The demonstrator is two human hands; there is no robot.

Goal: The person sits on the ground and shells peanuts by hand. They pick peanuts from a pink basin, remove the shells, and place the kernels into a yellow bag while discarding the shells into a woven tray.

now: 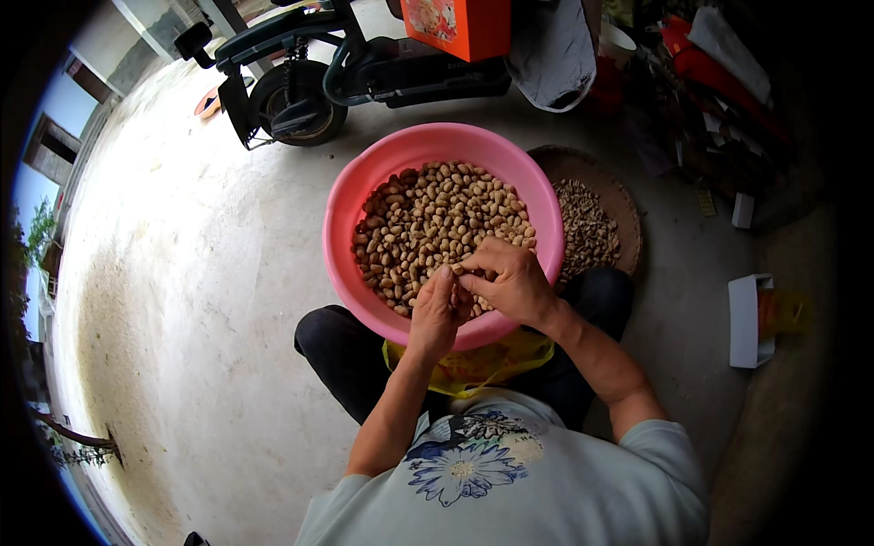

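Note:
A pink plastic basin (339, 205) full of unshelled peanuts (437, 211) stands before me, close to my knees. Over its near side, my left hand (439, 310) and my right hand (512, 278) meet at the fingertips. Between them they pinch a single peanut (457, 269). The fingers of my left hand curl inward, so whatever lies in that palm is mostly hidden. Behind the basin's right side, a round shallow tray (625, 205) carries a heap of small brown pieces, perhaps peanut shells (586, 228).
A yellow plastic bag (471, 365) lies between my legs under the basin's near rim. Beyond the basin stands an electric scooter (307, 89) with an orange box (464, 27) and a pale sack (556, 61) beside it. A white box (745, 321) sits on the floor at right.

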